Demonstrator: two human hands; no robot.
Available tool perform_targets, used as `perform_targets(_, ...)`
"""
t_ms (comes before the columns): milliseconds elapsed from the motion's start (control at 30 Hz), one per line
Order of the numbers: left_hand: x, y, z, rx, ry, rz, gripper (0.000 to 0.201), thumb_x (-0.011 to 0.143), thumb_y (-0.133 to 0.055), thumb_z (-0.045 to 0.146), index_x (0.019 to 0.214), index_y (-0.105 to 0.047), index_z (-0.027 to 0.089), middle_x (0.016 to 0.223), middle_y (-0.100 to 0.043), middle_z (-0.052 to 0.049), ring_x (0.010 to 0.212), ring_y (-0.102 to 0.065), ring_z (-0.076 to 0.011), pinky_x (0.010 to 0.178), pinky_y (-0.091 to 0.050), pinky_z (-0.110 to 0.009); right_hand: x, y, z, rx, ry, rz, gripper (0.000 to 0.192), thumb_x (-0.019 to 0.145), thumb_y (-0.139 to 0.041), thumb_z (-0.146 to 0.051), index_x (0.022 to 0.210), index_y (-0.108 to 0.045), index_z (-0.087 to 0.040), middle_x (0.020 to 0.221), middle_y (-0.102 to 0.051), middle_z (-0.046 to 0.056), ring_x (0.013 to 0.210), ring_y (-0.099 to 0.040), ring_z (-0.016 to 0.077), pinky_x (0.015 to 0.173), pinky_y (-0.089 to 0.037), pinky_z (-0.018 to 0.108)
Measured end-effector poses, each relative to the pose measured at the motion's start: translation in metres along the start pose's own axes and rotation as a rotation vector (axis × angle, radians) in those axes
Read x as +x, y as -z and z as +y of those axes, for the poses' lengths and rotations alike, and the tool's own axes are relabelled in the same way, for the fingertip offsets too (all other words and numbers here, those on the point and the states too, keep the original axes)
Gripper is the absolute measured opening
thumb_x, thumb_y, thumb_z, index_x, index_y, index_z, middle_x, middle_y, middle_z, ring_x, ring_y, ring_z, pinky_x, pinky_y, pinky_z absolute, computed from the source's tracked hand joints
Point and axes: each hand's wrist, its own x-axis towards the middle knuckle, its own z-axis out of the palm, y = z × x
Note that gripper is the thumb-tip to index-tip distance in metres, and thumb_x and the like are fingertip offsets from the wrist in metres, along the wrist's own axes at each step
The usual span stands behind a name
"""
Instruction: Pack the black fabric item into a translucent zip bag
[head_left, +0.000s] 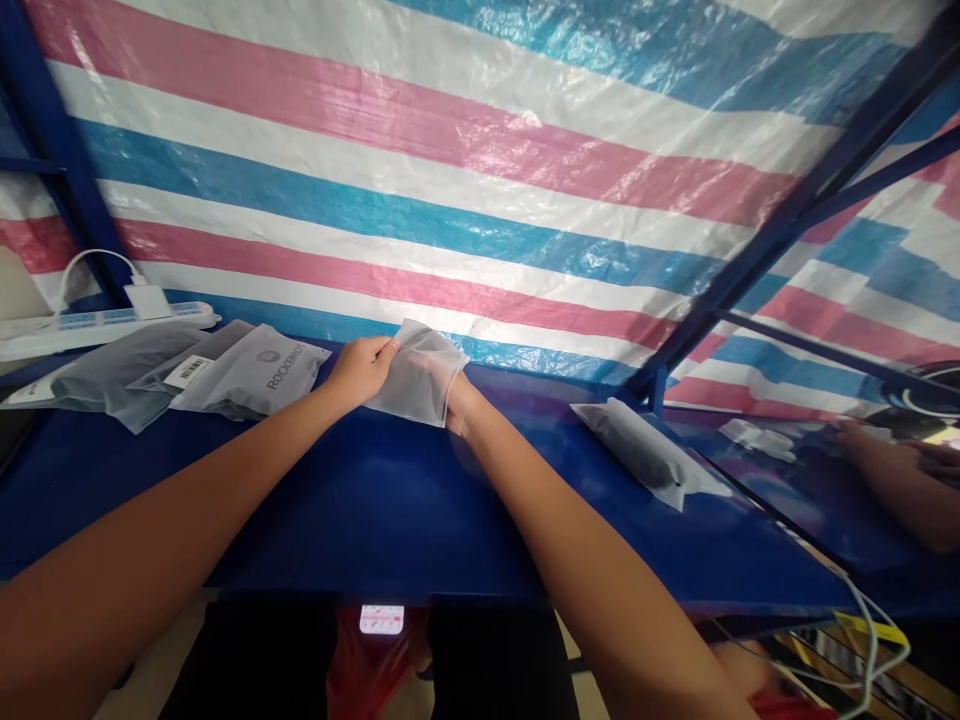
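Note:
A frosted translucent plastic bag (420, 380) stands up off the blue table (360, 500) near the striped tarp wall. My left hand (361, 368) pinches the bag's upper left edge. My right hand (454, 398) is pushed inside the bag from below, so only the wrist and a blurred shape through the plastic show. Left of my hands lie several grey frosted pouches (247, 375), one printed with a brand name and one (187, 371) with a barcode label.
A packed pouch with something dark inside (641, 450) lies on the table to the right. A white power strip (105, 322) with a charger sits at the back left. Another person's arm (907, 480) rests in the neighbouring bay at right. Cables (870, 640) hang at lower right.

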Motion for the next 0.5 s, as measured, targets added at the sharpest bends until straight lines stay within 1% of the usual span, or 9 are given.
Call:
perform_targets(100, 0.003, 0.001, -0.009, 0.034, -0.002, -0.005, 0.040, 0.096, -0.040, 0.043, 0.064, -0.050, 0.021, 0.060, -0.055, 0.000, 0.062, -0.048, -0.0175, 0.058, -0.032, -0.030, -0.002, 0.004, -0.003, -0.101, -0.045, 0.060, 0.034, 0.082, -0.074, -0.036, 0.113, -0.065, -0.027, 0.100, -0.075, 0.001, 0.082, -0.069, 0.0191, 0.076, -0.059, 0.032)
perform_targets(167, 0.005, 0.004, -0.015, 0.053, 0.000, -0.029, 0.039, 0.096, -0.041, 0.041, 0.063, -0.051, 0.021, 0.061, -0.056, -0.001, 0.062, -0.049, -0.0180, 0.058, -0.032, -0.030, -0.002, 0.011, -0.006, -0.166, -0.111, 0.067, 0.036, 0.081, -0.075, -0.040, 0.113, -0.065, -0.028, 0.098, -0.075, 0.002, 0.080, -0.070, 0.0201, 0.073, -0.060, 0.034)
perform_targets(267, 0.008, 0.010, -0.023, 0.085, 0.019, -0.080, 0.038, 0.093, -0.043, 0.038, 0.060, -0.050, 0.021, 0.060, -0.057, -0.002, 0.060, -0.049, -0.0185, 0.057, -0.031, -0.031, -0.002, 0.024, -0.012, -0.225, -0.196, 0.019, 0.035, 0.081, -0.073, -0.042, 0.111, -0.067, -0.024, 0.096, -0.075, 0.006, 0.079, -0.071, 0.0222, 0.069, -0.061, 0.035)
perform_targets(333, 0.011, 0.015, -0.032, 0.121, 0.022, -0.104, 0.038, 0.093, -0.043, 0.037, 0.058, -0.051, 0.022, 0.059, -0.057, -0.002, 0.058, -0.049, -0.0189, 0.057, -0.032, -0.032, -0.004, 0.035, -0.020, -0.308, -0.250, 0.002, 0.037, 0.078, -0.076, -0.041, 0.108, -0.069, -0.020, 0.099, -0.076, 0.010, 0.085, -0.072, 0.0245, 0.068, -0.060, 0.033)
perform_targets(367, 0.012, 0.017, -0.038, 0.149, 0.025, -0.111, 0.039, 0.092, -0.043, 0.037, 0.058, -0.052, 0.022, 0.058, -0.057, -0.003, 0.058, -0.050, -0.0194, 0.057, -0.033, -0.032, -0.006, 0.040, -0.024, -0.361, -0.280, -0.027, 0.038, 0.076, -0.078, -0.039, 0.107, -0.071, -0.019, 0.101, -0.075, 0.011, 0.088, -0.072, 0.0254, 0.067, -0.060, 0.031)
perform_targets(433, 0.014, 0.024, -0.051, 0.218, 0.037, -0.129, 0.038, 0.092, -0.044, 0.038, 0.060, -0.056, 0.022, 0.060, -0.060, -0.004, 0.062, -0.054, -0.0213, 0.060, -0.036, -0.032, -0.012, 0.051, -0.034, -0.454, -0.345, -0.131, 0.037, 0.074, -0.079, -0.036, 0.106, -0.072, -0.018, 0.107, -0.075, 0.012, 0.092, -0.072, 0.0256, 0.068, -0.060, 0.029)
perform_targets(467, 0.015, 0.027, -0.058, 0.253, 0.053, -0.152, 0.037, 0.092, -0.045, 0.039, 0.063, -0.060, 0.023, 0.064, -0.063, -0.005, 0.066, -0.057, -0.0228, 0.062, -0.038, -0.033, -0.014, 0.057, -0.038, -0.476, -0.365, -0.177, 0.036, 0.075, -0.078, -0.033, 0.106, -0.072, -0.018, 0.107, -0.075, 0.011, 0.090, -0.072, 0.0246, 0.068, -0.060, 0.028)
perform_targets(500, 0.015, 0.030, -0.064, 0.284, 0.065, -0.177, 0.033, 0.091, -0.047, 0.040, 0.070, -0.065, 0.023, 0.071, -0.067, -0.006, 0.072, -0.060, -0.0245, 0.066, -0.041, -0.033, -0.017, 0.063, -0.041, -0.482, -0.375, -0.196, 0.034, 0.076, -0.076, -0.032, 0.107, -0.071, -0.018, 0.106, -0.075, 0.011, 0.087, -0.072, 0.0234, 0.067, -0.060, 0.028)
